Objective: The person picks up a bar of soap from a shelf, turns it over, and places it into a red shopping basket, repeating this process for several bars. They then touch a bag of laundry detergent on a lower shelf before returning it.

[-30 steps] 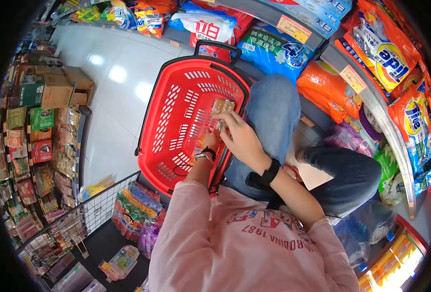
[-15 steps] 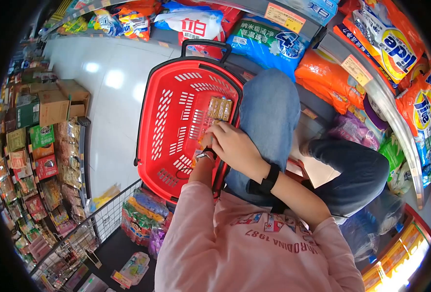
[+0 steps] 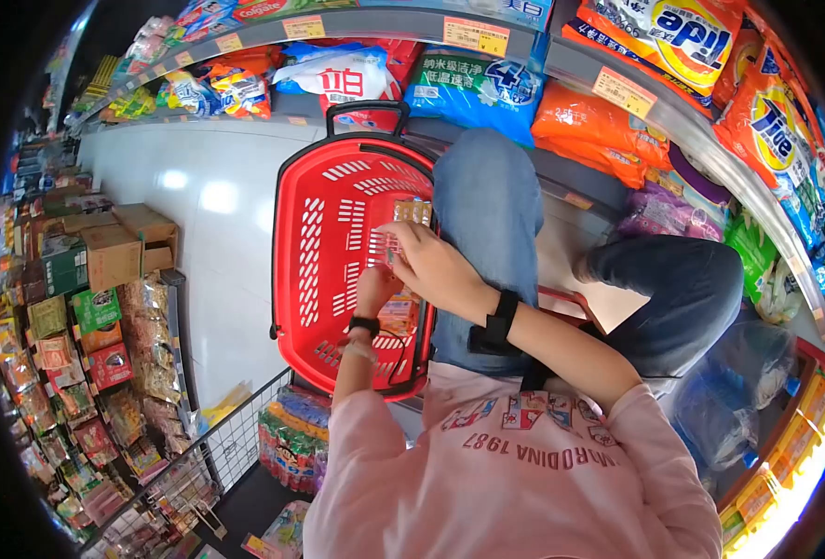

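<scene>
- Far on the left I see the snack shelves point(image 3: 68, 345), full of small bright bags, with brown cardboard boxes point(image 3: 119, 247) stacked at the top end.
- Next comes the shiny white floor point(image 3: 208, 224), and lower down a wire rack point(image 3: 240, 443) with more sweets.
- The red basket point(image 3: 291, 242) stands on the floor, right against the person's knee point(image 3: 487, 205). Its black handle point(image 3: 366, 107) sticks up at the far end.
- The left hand point(image 3: 375, 287) is inside the basket, low down. Its fingers are bent and close together and touch the other hand. I cannot tell if they pinch anything.
- Under that hand some orange packs point(image 3: 399, 312) lie on the basket bottom. So I think part of the loading is done.
- The gold packs point(image 3: 411, 212) are inside the basket too, near its right wall, and look lifted off the bottom.
- The right hand point(image 3: 436, 268) reaches over the basket wall. Its fingers point(image 3: 401, 238) are curled tight and seem to pinch the near end of the gold packs. I think these are not put down yet, so letting go of them is what is left.
- A black wristband point(image 3: 501, 321) sits on that arm.
- Far right, big orange soap bags point(image 3: 771, 121) fill the store shelf point(image 3: 617, 88).
</scene>
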Available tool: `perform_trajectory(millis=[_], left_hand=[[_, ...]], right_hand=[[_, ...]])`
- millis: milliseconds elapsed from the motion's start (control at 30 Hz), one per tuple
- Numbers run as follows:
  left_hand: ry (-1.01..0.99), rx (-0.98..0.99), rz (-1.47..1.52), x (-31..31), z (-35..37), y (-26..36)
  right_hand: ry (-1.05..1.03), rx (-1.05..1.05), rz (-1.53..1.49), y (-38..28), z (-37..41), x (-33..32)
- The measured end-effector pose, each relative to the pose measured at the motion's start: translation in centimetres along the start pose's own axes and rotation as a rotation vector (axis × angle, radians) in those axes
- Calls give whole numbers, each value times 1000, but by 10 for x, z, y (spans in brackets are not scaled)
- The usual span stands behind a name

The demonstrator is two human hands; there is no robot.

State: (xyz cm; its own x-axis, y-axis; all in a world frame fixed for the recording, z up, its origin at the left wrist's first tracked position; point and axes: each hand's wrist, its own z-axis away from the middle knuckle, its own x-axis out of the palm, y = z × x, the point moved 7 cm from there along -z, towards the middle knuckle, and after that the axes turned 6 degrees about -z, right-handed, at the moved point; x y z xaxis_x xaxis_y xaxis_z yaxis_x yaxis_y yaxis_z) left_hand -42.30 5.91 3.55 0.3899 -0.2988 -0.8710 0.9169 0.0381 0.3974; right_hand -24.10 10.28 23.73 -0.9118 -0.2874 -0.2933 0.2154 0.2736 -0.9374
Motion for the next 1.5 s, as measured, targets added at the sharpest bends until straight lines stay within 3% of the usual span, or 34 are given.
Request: perform_trajectory(millis=[67, 167, 300, 400, 433, 500, 533, 667, 767, 833, 900, 933, 1033, 1100, 1233, 1300, 1400, 1467, 1500], left_hand=[[-47, 11, 185, -25, 20, -7], [-41, 155, 289, -117, 54, 51], [-46, 152, 436, -194, 86, 98], [-38, 220, 435, -232, 93, 122], [-19, 241, 416, -239, 91, 131], [130, 237, 660, -254, 85, 148], [160, 328, 690, -257, 81, 160], [148, 394, 749, -260, 58, 222], [156, 495, 821, -263, 37, 281], [148, 530, 847, -270, 26, 319], [202, 691, 848, -286, 22, 366], [225, 805, 802, -293, 22, 387], [287, 1007, 878, -320, 27, 456], [421, 1153, 846, -342, 41, 503], [874, 1488, 724, -384, 62, 568], [1025, 1458, 210, -395, 58, 598], [1131, 1451, 221, -388, 30, 613], [1149, 1336, 103, -380, 17, 616], [1166, 1220, -14, -377, 8, 618]], right_hand=[[-19, -42, 16, -3, 0, 1], [-80, -46, 10, -3, 5, 4], [-219, -185, 86, -4, 10, 14], [-419, -1, -286, -4, 8, 8], [-405, -31, -278, -11, 6, 1], [-190, 11, -454, -16, 5, -30], [-170, 36, -473, -16, 5, -45], [1, 96, -606, -34, 10, -125], [174, -19, -613, -64, 20, -190], [221, -120, -513, -84, 31, -232], [306, -196, -316, -117, 47, -272], [302, -149, -373, -131, 53, -290], [471, -313, -172, -184, 69, -349], [605, -454, 132, -230, 78, -382], [752, -695, 147, -293, 72, -435], [817, -682, 332, -314, 56, -464], [817, -707, 403, -324, 20, -504], [782, -379, 653, -318, -7, -521], [781, -388, 659, -314, -15, -528]])
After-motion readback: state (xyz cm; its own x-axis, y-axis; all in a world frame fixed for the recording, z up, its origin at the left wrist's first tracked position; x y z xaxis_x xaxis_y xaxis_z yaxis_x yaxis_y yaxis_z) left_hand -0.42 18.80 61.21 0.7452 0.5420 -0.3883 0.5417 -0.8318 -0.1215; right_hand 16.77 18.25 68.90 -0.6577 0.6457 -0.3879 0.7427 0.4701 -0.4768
